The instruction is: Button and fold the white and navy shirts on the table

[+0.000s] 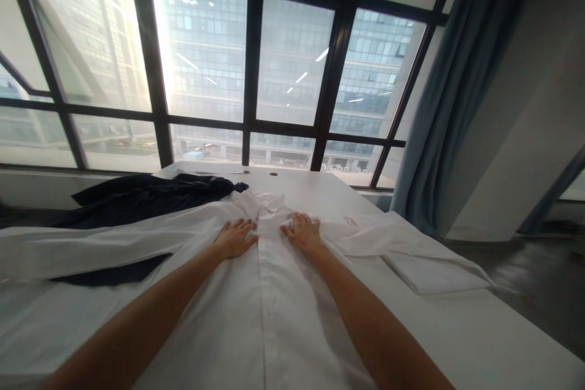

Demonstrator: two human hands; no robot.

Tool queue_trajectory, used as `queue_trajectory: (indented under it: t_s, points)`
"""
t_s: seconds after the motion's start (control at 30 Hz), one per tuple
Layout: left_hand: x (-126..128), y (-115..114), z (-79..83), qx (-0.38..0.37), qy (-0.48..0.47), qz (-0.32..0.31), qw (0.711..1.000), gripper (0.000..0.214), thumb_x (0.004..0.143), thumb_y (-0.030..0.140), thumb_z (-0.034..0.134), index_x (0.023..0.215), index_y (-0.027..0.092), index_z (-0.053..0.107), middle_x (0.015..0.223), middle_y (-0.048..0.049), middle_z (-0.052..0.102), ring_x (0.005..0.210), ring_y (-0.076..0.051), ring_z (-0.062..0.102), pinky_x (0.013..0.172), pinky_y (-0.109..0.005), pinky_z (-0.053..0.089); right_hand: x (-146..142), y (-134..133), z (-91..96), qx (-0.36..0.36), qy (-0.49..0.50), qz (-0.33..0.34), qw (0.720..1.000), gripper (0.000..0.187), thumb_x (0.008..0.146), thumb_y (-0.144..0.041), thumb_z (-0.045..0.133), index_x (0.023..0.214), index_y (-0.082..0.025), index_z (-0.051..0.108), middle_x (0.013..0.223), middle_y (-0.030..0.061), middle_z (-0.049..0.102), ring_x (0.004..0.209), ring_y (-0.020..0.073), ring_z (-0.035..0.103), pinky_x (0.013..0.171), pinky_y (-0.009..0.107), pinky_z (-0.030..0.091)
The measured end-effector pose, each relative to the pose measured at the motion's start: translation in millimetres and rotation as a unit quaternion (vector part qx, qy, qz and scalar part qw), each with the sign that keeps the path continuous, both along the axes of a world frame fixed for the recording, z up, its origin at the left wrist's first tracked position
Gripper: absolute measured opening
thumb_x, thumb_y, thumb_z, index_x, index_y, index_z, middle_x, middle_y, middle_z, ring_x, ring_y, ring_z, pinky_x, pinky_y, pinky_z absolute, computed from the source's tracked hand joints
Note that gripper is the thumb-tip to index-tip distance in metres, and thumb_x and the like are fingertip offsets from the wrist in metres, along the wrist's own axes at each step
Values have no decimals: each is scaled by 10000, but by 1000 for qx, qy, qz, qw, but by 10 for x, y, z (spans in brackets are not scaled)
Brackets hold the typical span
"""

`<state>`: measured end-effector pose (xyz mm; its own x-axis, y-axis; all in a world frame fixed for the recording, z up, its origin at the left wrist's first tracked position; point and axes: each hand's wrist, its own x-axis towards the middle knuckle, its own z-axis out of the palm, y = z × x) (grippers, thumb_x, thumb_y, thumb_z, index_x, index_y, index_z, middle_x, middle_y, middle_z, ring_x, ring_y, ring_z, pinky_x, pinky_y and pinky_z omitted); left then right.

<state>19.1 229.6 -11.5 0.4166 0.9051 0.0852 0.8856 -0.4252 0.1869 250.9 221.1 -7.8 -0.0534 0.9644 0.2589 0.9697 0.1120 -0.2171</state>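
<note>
A white long-sleeved shirt lies front side up on the white table, collar toward the window and sleeves spread to both sides. My left hand rests flat on the left chest of the shirt, fingers spread. On the other side of the button strip, my right hand lies on the right chest, its fingers also apart. Neither hand grips the cloth. The right sleeve reaches across a flat white folded piece, whose kind I cannot make out.
A dark navy garment lies crumpled at the left, partly under the shirt's left sleeve. Large black-framed windows stand behind the table. A blue-grey curtain hangs at the right, beside a pale pillar. The table's right edge runs diagonally toward me.
</note>
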Motion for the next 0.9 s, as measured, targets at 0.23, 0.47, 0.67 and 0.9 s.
queue_trajectory:
  t_s: [0.23, 0.47, 0.67, 0.9]
  points:
    - [-285, 395, 157, 104, 10, 29, 994, 474, 964, 384, 278, 1340, 208, 507, 1441, -99, 472, 1292, -245, 453, 1057, -398, 350, 472, 335, -35, -60, -20, -35, 997, 596, 959, -570, 231, 1452, -266, 368, 1554, 79, 286, 1419, 256, 231, 1094, 555, 180]
    - [-595, 987, 245, 100, 35, 166, 980, 469, 933, 443, 370, 1258, 187, 593, 1239, -153, 621, 1173, -324, 527, 962, -485, 384, 758, 704, 246, -67, -18, -99, 993, 381, 907, -462, 468, 1092, -220, 697, 1161, 104, 673, 1095, 241, 592, 953, 376, 387]
    - [-388, 1346, 311, 55, -4, 160, 986, 390, 782, 513, 591, 1019, 232, 720, 1163, -118, 664, 1134, -334, 549, 924, -420, 411, 467, 985, 270, -96, 39, -46, 994, 405, 877, -545, 498, 1045, -253, 723, 1109, 71, 698, 1025, 216, 619, 867, 321, 425]
    - [-445, 1434, 502, 109, -165, 93, 976, 246, 742, 322, 642, 922, 161, 690, 936, -64, 710, 880, -198, 638, 761, -258, 455, 175, 1107, 295, -50, 60, -65, 995, 221, 764, -313, 646, 964, -267, 729, 1046, 32, 715, 1005, 205, 619, 851, 300, 432]
